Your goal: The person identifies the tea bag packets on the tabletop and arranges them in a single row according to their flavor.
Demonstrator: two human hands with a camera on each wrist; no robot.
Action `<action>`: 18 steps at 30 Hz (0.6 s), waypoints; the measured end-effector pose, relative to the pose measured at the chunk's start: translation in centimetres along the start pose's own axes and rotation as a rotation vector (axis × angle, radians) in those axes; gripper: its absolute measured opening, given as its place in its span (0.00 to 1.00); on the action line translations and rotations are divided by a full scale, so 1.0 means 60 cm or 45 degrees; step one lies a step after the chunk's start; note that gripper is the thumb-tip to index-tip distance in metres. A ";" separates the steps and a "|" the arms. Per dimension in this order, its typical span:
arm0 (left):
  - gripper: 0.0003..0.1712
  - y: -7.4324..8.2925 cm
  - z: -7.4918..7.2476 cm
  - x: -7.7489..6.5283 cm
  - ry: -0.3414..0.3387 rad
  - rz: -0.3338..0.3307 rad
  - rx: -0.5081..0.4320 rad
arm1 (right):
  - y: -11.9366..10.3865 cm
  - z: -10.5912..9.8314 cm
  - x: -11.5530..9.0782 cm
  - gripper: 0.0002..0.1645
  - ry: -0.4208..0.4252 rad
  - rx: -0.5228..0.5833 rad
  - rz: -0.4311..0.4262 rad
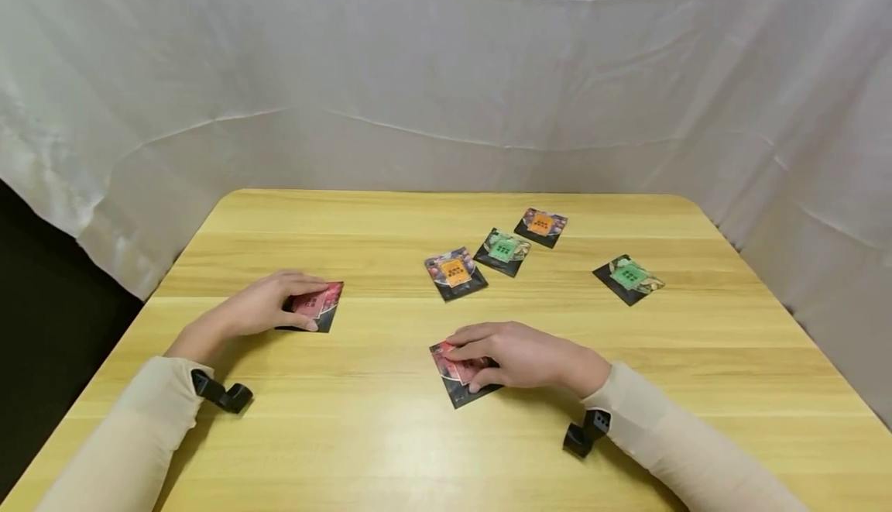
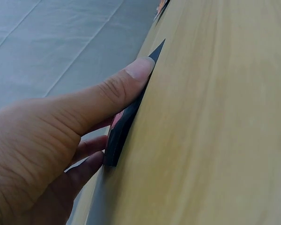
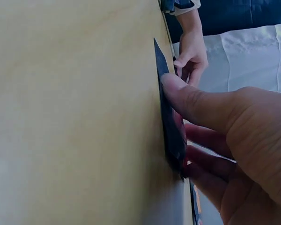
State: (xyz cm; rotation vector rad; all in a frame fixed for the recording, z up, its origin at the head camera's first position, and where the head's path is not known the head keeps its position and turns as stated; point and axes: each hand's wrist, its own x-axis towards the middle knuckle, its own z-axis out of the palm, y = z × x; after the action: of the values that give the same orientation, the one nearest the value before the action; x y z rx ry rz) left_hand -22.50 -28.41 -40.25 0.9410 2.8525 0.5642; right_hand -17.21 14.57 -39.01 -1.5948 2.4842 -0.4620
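My left hand (image 1: 268, 304) holds a flat black sachet with a red label (image 1: 331, 304) on the left side of the table. In the left wrist view, the thumb lies along the near edge of that sachet (image 2: 127, 123) and the fingertips meet its side. Nearer the middle, my right hand (image 1: 523, 355) grips a second red-labelled sachet (image 1: 454, 388), its fingers over the printed face. The right wrist view has the thumb against the dark edge of this sachet (image 3: 167, 124), with the fingers on the far side. Both hands partly cover the labels.
Beyond the hands lie two orange-labelled sachets (image 1: 456, 273) (image 1: 541, 225) and a green-labelled sachet (image 1: 503, 250). Another green-labelled sachet (image 1: 629, 278) lies farther right. All rest on the wooden table (image 1: 348, 434). A pale curtain (image 1: 446, 70) hangs behind the far edge.
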 end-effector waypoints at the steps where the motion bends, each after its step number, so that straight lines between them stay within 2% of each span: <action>1: 0.44 -0.001 0.000 0.001 0.002 -0.001 0.000 | 0.000 0.000 0.002 0.30 -0.001 -0.004 0.000; 5: 0.44 0.001 -0.001 0.003 0.006 -0.006 -0.008 | 0.000 0.001 0.008 0.26 -0.001 -0.002 -0.012; 18: 0.44 -0.001 0.001 0.000 0.010 -0.019 -0.005 | -0.003 -0.001 0.045 0.27 -0.001 0.004 -0.027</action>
State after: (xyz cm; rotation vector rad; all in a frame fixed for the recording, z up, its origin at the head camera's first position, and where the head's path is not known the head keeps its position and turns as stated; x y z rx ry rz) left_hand -22.53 -28.45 -40.36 0.9178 2.8618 0.5735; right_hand -18.21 12.07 -38.82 -1.6217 2.4670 -0.4674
